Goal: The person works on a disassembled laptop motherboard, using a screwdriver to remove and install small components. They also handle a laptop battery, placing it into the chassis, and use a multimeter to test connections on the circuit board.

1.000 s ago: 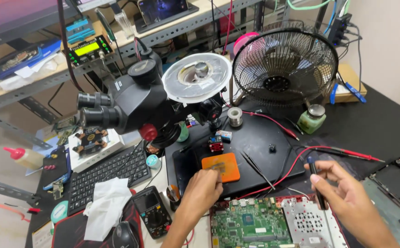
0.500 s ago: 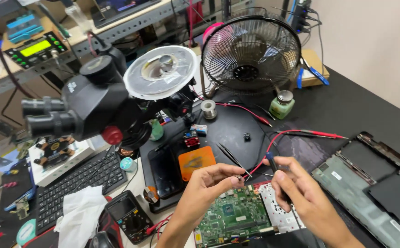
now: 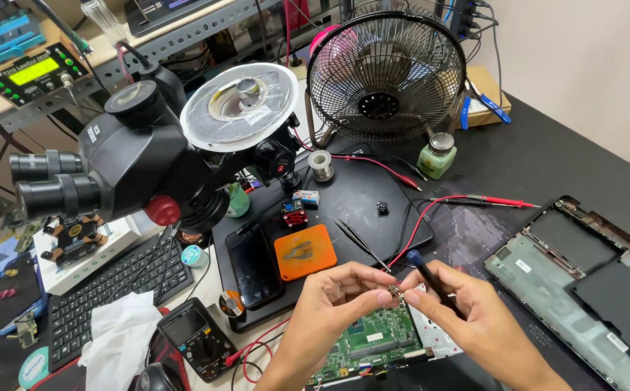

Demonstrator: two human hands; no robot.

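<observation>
Green circuit board (image 3: 373, 342) lies flat beneath both hands.

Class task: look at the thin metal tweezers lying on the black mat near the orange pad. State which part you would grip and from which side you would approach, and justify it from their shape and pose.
Grip the tweezers across their two flat arms near the middle, coming straight down from above. They lie flat and slanted on the black mat, their lower end close to the left hand, the orange pad to one side and a red lead to the other. So a sideways approach looks crowded.
</observation>
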